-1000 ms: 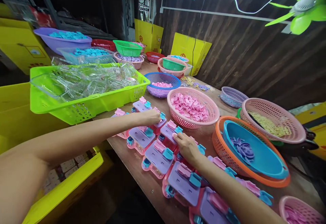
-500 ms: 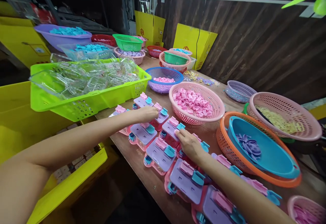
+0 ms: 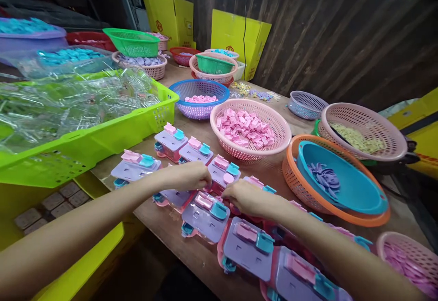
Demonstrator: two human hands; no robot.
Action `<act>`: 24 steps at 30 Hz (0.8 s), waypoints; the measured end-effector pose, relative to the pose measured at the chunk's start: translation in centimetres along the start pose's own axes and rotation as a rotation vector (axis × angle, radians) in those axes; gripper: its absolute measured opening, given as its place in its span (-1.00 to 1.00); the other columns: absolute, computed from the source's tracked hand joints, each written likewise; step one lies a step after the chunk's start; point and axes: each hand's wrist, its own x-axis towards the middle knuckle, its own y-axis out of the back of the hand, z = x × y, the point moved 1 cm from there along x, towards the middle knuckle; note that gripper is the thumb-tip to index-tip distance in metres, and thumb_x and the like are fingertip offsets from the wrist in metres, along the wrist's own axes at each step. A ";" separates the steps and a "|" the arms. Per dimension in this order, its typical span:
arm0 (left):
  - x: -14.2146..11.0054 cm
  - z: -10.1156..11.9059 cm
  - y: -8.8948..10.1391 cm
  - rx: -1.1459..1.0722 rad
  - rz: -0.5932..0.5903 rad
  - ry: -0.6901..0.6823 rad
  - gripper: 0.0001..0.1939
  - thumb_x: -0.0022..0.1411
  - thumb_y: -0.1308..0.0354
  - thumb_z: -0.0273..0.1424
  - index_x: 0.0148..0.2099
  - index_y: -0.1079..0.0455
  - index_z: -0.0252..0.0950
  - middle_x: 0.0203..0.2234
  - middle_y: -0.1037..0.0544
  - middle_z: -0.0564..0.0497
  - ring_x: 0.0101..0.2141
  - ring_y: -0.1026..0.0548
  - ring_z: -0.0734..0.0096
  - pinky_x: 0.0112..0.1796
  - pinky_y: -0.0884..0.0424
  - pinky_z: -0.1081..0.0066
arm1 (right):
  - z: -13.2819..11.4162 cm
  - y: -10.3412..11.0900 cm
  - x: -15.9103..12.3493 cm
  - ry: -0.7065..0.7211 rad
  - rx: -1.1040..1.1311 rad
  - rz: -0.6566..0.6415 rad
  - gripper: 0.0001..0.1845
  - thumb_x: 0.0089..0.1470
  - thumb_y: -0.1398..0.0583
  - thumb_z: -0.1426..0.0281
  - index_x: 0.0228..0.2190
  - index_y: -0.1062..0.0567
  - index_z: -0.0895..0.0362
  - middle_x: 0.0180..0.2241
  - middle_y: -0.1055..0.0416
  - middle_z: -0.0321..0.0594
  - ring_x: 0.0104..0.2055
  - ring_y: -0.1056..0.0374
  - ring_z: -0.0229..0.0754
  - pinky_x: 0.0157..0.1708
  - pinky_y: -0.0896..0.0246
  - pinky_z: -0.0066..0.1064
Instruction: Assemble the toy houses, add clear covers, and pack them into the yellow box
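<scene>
My left hand (image 3: 195, 175) is closed, fingers curled down at the left edge of a purple-topped toy case (image 3: 215, 171). My right hand (image 3: 248, 197) pinches at that case's near edge; a bit of pink shows by its fingertips, too small to name. A round pink disc (image 3: 228, 179) sits on the case's lid between my hands. Whatever either hand grips is hidden. Rows of similar cases (image 3: 248, 246), purple on top with pink and blue pieces and pink sides, stand around my hands.
A pink basket of pink pieces (image 3: 251, 105) stands behind the cases, with a blue basket of pink discs (image 3: 199, 86) beside it. Left is a lime crate of clear plastic parts (image 3: 102, 143). On the right, a blue bowl (image 3: 359, 187) rests in an orange basket (image 3: 290, 173).
My left hand has come down nearer to my right hand. The right hand has drawn back from the pink disc to the case's near edge. The view has shifted.
</scene>
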 end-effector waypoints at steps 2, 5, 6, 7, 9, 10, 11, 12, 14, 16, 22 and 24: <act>1.4 -0.8 -0.8 0.045 -0.039 -0.014 -0.76 0.04 -0.02 -0.56 -0.40 -0.52 -0.27 -0.57 -0.55 0.03 -0.58 -0.38 0.48 -0.52 -0.16 0.52 | 0.3 -0.1 0.7 -0.089 -0.070 -0.038 -0.75 -0.16 -0.15 0.65 -0.44 -0.52 0.12 -0.50 -0.46 -0.25 -0.51 -0.31 -0.25 -0.52 -0.03 -0.47; 3.1 -1.5 -1.3 0.089 -0.014 -0.021 -0.77 0.02 -0.02 -0.58 -0.45 -0.50 -0.30 -0.61 -0.52 -0.01 -0.60 -0.36 0.46 -0.53 -0.14 0.49 | 0.8 -0.3 1.3 -0.187 -0.186 0.006 -0.78 -0.18 -0.17 0.66 -0.44 -0.50 0.17 -0.48 -0.47 -0.17 -0.51 -0.35 -0.19 -0.56 -0.03 -0.44; 3.3 -1.5 -1.3 0.090 -0.003 -0.017 -0.77 0.02 -0.02 -0.59 -0.44 -0.50 -0.31 -0.61 -0.53 -0.02 -0.60 -0.37 0.45 -0.53 -0.14 0.49 | 0.9 -0.4 1.5 -0.191 -0.210 0.029 -0.78 -0.16 -0.17 0.65 -0.42 -0.50 0.19 -0.45 -0.48 -0.14 -0.49 -0.37 -0.17 -0.55 -0.05 -0.43; 3.5 -1.5 -1.2 0.083 0.009 -0.010 -0.77 0.02 -0.02 -0.59 -0.43 -0.51 -0.30 -0.59 -0.54 -0.03 -0.59 -0.38 0.44 -0.52 -0.16 0.49 | 0.9 -0.6 1.7 -0.176 -0.224 0.037 -0.79 -0.14 -0.17 0.65 -0.40 -0.50 0.19 -0.43 -0.48 -0.11 -0.46 -0.38 -0.15 -0.53 -0.08 -0.42; 3.4 -1.2 -0.7 0.054 0.019 -0.001 -0.75 0.04 -0.02 -0.60 -0.38 -0.52 -0.29 -0.54 -0.56 -0.03 -0.55 -0.42 0.43 -0.49 -0.19 0.50 | 0.8 -1.3 2.3 -0.106 -0.222 0.000 -0.80 -0.10 -0.17 0.62 -0.37 -0.50 0.19 -0.38 -0.50 -0.10 -0.40 -0.41 -0.14 -0.48 -0.13 -0.43; 3.2 -1.1 -0.4 0.038 0.027 0.000 -0.74 0.04 -0.02 -0.59 -0.35 -0.52 -0.28 -0.51 -0.57 -0.03 -0.53 -0.43 0.43 -0.47 -0.21 0.51 | 0.7 -1.8 2.7 -0.063 -0.215 -0.038 -0.79 -0.07 -0.17 0.61 -0.35 -0.51 0.17 -0.36 -0.50 -0.11 -0.38 -0.41 -0.15 -0.47 -0.14 -0.44; 2.9 -1.0 0.0 0.027 0.039 0.001 -0.74 0.05 -0.01 -0.59 -0.33 -0.52 -0.28 -0.49 -0.57 -0.03 -0.51 -0.45 0.43 -0.45 -0.22 0.51 | 0.7 -2.4 3.2 -0.021 -0.208 -0.077 -0.79 -0.05 -0.16 0.59 -0.33 -0.51 0.16 -0.34 -0.51 -0.11 -0.37 -0.41 -0.16 -0.48 -0.14 -0.44; 2.5 -0.9 0.4 0.023 0.055 0.007 -0.74 0.07 0.00 -0.57 -0.31 -0.52 -0.28 -0.48 -0.57 -0.03 -0.49 -0.46 0.42 -0.44 -0.23 0.51 | 0.7 -3.0 3.8 0.013 -0.203 -0.112 -0.78 -0.03 -0.15 0.59 -0.32 -0.52 0.15 -0.33 -0.51 -0.12 -0.38 -0.41 -0.18 -0.49 -0.14 -0.45; 1.6 -0.9 1.0 0.014 0.107 0.026 -0.73 0.11 0.02 -0.55 -0.29 -0.51 -0.29 -0.47 -0.57 -0.02 -0.47 -0.46 0.42 -0.43 -0.23 0.51 | 0.9 -4.2 5.0 0.047 -0.198 -0.152 -0.80 0.01 -0.13 0.55 -0.32 -0.53 0.15 -0.35 -0.51 -0.12 -0.42 -0.39 -0.19 -0.52 -0.13 -0.44; 0.5 -1.0 1.5 -0.010 0.184 0.059 -0.71 0.13 0.04 -0.53 -0.21 -0.49 -0.28 -0.46 -0.57 0.00 -0.46 -0.46 0.42 -0.42 -0.23 0.51 | 1.1 -4.8 5.9 0.041 -0.192 -0.150 -0.83 0.02 -0.13 0.53 -0.39 -0.53 0.16 -0.41 -0.51 -0.13 -0.47 -0.37 -0.20 -0.52 -0.13 -0.42; -1.9 -1.8 1.3 -0.381 0.373 0.171 -0.64 0.13 -0.10 -0.37 0.01 -0.37 -0.27 -0.35 -0.56 0.01 -0.36 -0.48 0.38 -0.35 -0.31 0.49 | 0.7 -0.5 5.7 -0.128 0.131 0.243 -0.86 0.00 -0.14 0.50 -0.33 -0.45 0.16 -0.44 -0.46 -0.22 -0.45 -0.33 -0.28 -0.45 -0.17 -0.47; -1.9 -1.7 1.0 -0.618 0.338 0.117 -0.59 0.10 -0.16 -0.29 0.01 -0.37 -0.28 -0.31 -0.56 0.00 -0.31 -0.48 0.33 -0.32 -0.34 0.46 | 0.2 1.0 5.3 -0.205 0.447 0.486 -0.85 0.00 -0.17 0.41 -0.31 -0.42 0.16 -0.47 -0.43 -0.28 -0.48 -0.32 -0.32 -0.46 -0.19 -0.50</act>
